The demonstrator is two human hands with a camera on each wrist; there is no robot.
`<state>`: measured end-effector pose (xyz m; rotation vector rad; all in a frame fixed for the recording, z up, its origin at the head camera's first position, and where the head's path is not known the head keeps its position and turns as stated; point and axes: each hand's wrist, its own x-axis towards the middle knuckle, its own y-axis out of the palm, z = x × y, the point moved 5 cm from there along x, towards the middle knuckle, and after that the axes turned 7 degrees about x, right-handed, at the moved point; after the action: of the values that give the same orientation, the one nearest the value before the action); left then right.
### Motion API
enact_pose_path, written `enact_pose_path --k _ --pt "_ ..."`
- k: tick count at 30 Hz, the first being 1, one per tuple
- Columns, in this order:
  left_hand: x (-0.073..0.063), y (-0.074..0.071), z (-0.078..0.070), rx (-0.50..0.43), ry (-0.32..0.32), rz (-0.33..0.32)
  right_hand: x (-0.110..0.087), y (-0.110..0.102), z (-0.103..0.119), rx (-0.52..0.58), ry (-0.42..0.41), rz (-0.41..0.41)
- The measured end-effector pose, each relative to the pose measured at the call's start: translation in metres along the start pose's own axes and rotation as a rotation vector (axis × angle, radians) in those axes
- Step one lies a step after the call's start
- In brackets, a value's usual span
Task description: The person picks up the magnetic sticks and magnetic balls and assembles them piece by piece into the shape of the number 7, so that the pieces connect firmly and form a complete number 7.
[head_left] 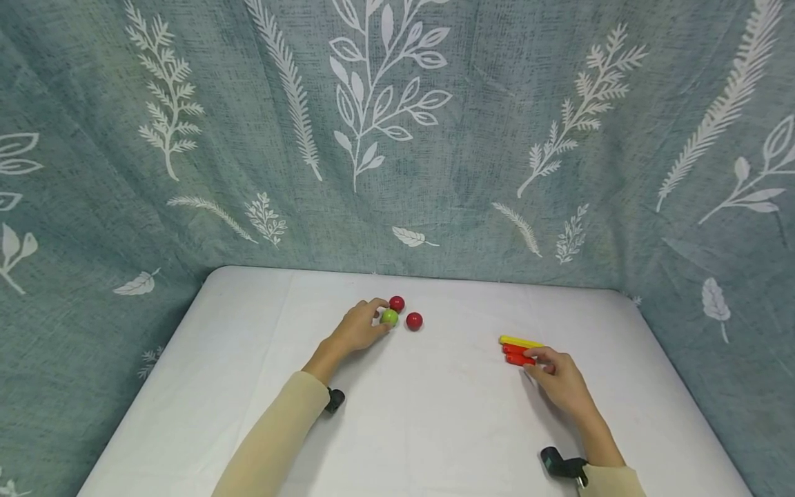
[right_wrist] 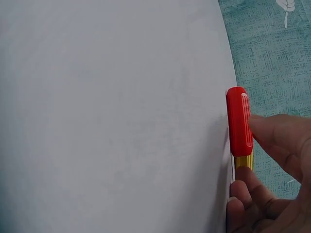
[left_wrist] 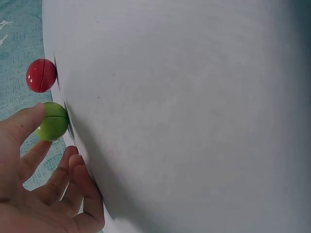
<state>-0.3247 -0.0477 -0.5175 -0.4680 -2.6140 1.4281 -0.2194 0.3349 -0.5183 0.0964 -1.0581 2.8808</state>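
In the head view my left hand [head_left: 360,327] is at the far middle of the table, pinching a glossy green ball [head_left: 389,317] between thumb and fingers. The left wrist view shows the thumb on the green ball [left_wrist: 52,121], a dark seam running round it. Two red balls, one behind [head_left: 397,303] and one to the right [head_left: 414,321], lie close by. Over on the right, my right hand [head_left: 562,379] has its thumb and fingertips around the near short red stick [head_left: 520,359]. Beside that stick lie another red stick [head_left: 513,349] and a longer yellow stick [head_left: 520,341].
A white cloth covers the table [head_left: 435,421], whose far edge meets a teal leaf-patterned curtain [head_left: 472,172]. Small black cameras sit at the left wrist [head_left: 335,400] and the right wrist [head_left: 559,464].
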Motion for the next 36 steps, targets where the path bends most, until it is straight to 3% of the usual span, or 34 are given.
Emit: enact_pose_path --k 24,36 --pt "0.0014 0.002 -0.0004 0.058 0.013 -0.027 -0.0006 0.0041 -0.0032 -0.078 0.039 0.004" --pt "0.0024 0.0007 -0.0007 0.065 -0.015 -0.012 -0.0007 0.0032 -0.0024 -0.081 0.027 0.003"
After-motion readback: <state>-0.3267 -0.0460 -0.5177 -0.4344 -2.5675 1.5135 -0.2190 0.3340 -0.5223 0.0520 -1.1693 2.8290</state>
